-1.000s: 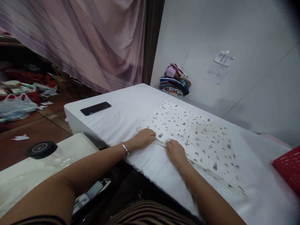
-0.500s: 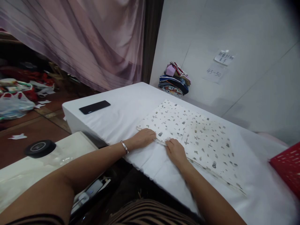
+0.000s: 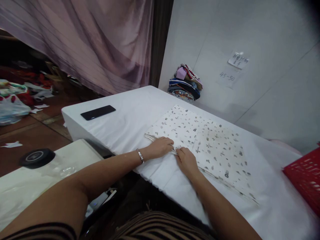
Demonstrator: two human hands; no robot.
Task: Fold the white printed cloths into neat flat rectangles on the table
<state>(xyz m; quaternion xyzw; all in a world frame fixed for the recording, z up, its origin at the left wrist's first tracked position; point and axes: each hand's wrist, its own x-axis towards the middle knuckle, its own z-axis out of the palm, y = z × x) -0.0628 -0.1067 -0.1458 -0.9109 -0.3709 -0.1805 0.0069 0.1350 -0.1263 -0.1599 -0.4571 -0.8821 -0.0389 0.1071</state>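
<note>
A folded white cloth with a small scattered print [image 3: 212, 146] lies flat on the white-covered table [image 3: 130, 123]. Its near edge shows several layers. My left hand [image 3: 160, 147], with a bracelet at the wrist, pinches that edge towards its left end. Close beside it, my right hand [image 3: 187, 161] grips the same edge, thumb and fingers closed on it. The fingertips of both hands nearly meet, and the fabric between them is bunched slightly.
A black phone [image 3: 98, 112] lies at the table's left. Folded clothes [image 3: 185, 83] are stacked by the wall, which bears paper signs [image 3: 227, 77]. A red basket [image 3: 303, 176] stands at the right. A black round lid [image 3: 37, 157] rests on a lower white surface to my left.
My left hand has slid right along the cloth's edge, closer to my right hand. The edge's left corner is now uncovered. My right hand has stayed on the cloth. The view has shifted slightly.
</note>
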